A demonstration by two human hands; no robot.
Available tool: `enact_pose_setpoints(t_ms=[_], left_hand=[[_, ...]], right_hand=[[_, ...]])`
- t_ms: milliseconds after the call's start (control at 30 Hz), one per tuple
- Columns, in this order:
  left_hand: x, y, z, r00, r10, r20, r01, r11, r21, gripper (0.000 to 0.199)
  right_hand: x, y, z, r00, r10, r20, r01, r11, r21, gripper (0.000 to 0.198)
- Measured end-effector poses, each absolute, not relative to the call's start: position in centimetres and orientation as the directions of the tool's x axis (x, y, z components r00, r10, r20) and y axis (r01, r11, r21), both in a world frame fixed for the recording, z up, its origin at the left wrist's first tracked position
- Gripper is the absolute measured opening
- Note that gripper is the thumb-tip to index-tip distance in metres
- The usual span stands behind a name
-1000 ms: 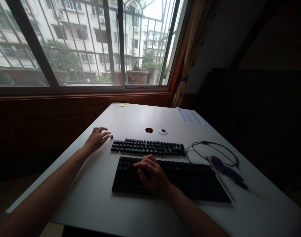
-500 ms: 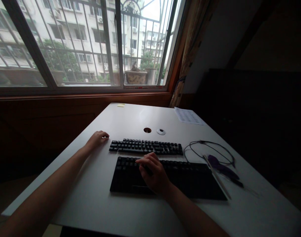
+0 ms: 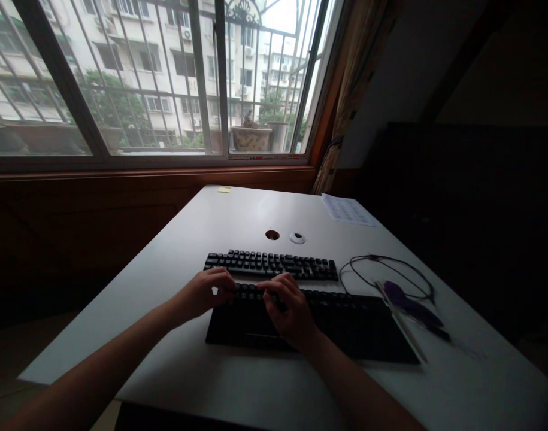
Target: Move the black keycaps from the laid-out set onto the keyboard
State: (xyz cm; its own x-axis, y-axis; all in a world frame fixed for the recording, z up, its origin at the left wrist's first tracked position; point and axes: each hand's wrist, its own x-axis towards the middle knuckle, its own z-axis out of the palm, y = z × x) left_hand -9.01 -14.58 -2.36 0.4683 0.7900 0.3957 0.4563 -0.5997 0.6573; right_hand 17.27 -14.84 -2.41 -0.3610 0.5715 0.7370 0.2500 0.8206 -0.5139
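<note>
A black keyboard (image 3: 354,329) lies on the white table in front of me. Keys show along its far rows, while its near part looks flat and dark. My left hand (image 3: 211,290) is at its far left corner, thumb and fingertips pinched together over the keys. Anything between those fingertips is too small or dark to make out. Over the left-middle of the same far rows, my right hand (image 3: 291,308) has its fingers curled and its index fingertip at the keys. What it may hold is hidden. Just behind lie rows of black keycaps (image 3: 274,264), with white gaps showing at the right.
A looped black cable (image 3: 390,258) and a purple item (image 3: 406,302) with a thin pale stick lie to the right. Farther back are a round hole (image 3: 272,235), a white ring-shaped cover (image 3: 297,238), printed paper (image 3: 348,211) and a yellow note (image 3: 224,189). A barred window stands beyond.
My left hand has moved right and nearer, from the bare table left of the keycap rows to the keyboard's far left corner. My right hand has stayed over the keyboard. The view has shifted slightly.
</note>
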Motion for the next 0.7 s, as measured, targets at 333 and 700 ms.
enact_pose_setpoints(t_ms=[333,700], left_hand=[[-7.2,-17.0,-4.6,0.426,0.780,0.459,0.658,-0.615,0.435,0.012],[-7.2,-17.5,-5.9,0.352,0.782,0.514,0.667,-0.595,0.449,0.016]], right_hand=[[17.3,-14.7,-2.4,-0.376,0.568,0.733,0.245,0.823,-0.512,0.029],[17.3,-14.6,-2.9,-0.412,0.581,0.702,0.257,0.813,-0.522,0.029]])
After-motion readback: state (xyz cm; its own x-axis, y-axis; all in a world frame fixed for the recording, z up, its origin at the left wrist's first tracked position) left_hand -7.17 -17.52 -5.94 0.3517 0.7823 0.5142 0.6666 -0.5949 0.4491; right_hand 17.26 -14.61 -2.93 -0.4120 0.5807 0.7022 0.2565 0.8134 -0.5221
